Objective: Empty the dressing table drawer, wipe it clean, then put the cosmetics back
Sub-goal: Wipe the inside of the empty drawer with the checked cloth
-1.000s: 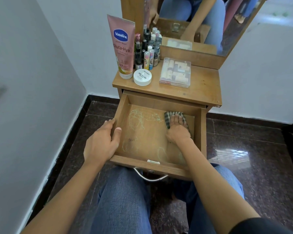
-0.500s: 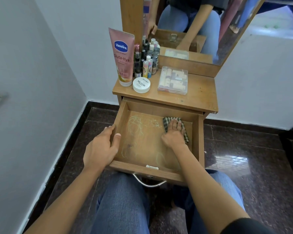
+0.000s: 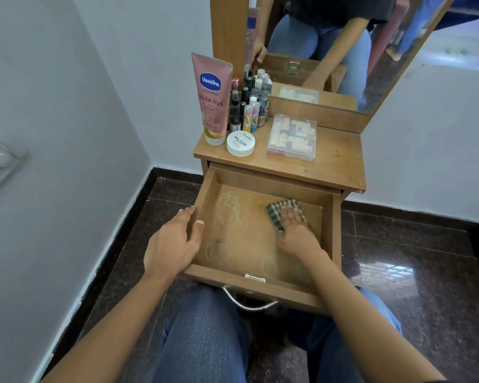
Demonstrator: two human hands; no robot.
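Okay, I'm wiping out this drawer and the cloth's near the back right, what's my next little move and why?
Probably slide the right hand and its checked cloth leftward across the drawer floor. The cloth lies at the back right, while pale scribble marks show on the left half. The left hand grips the left wall, so the drawer should hold steady.

Cloth (image 3: 277, 215) in drawer (image 3: 327, 239), cosmetics (image 3: 253, 106) above
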